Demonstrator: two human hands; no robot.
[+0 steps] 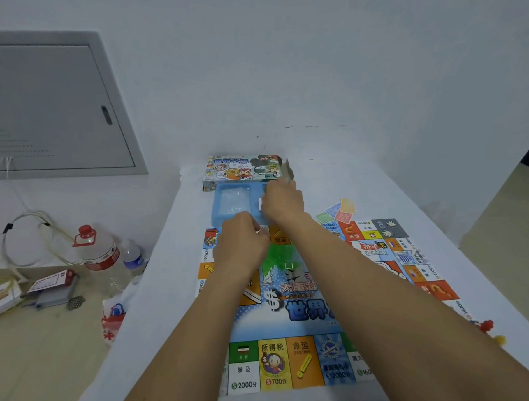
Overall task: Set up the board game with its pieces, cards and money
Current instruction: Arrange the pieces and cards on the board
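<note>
— White wall behind, white cloth over the table (334,179). What lies on it?

— The game board (307,311), spread flat, its near edge toward the person and its far edge close to a blue plastic tray (231,203). Behind the tray, against the wall, lies the game box (243,170) with one end flap open.

— Where are the hands?

— Both reach out over the board's far end. The right hand (283,202) is over the right part of the tray, fingers curled downward, with something small and white (260,203) at its thumb side. It looks pinched, but the piece is too blurred to name. The left hand (243,245) sits nearer, above the board's far edge, just in front of the tray, fingers bent inward. Something small glints at its fingertips; I cannot tell what, or whether it is truly gripped.

— And the rest of the game?

— A fan of coloured cards (340,211) lies on the cloth just beyond the board's far right corner, well right of the right hand. Small red and yellow pieces (491,330) sit off the board's right edge, near the right forearm. A green patch shows on the board between the wrists.

— Off the table?

— On the floor to the left stand a large clear bottle (98,253) with a red cap, a smaller bottle (132,255) beside it, a coil of cable and some papers. A grey metal panel (49,103) is set into the wall above.
</note>
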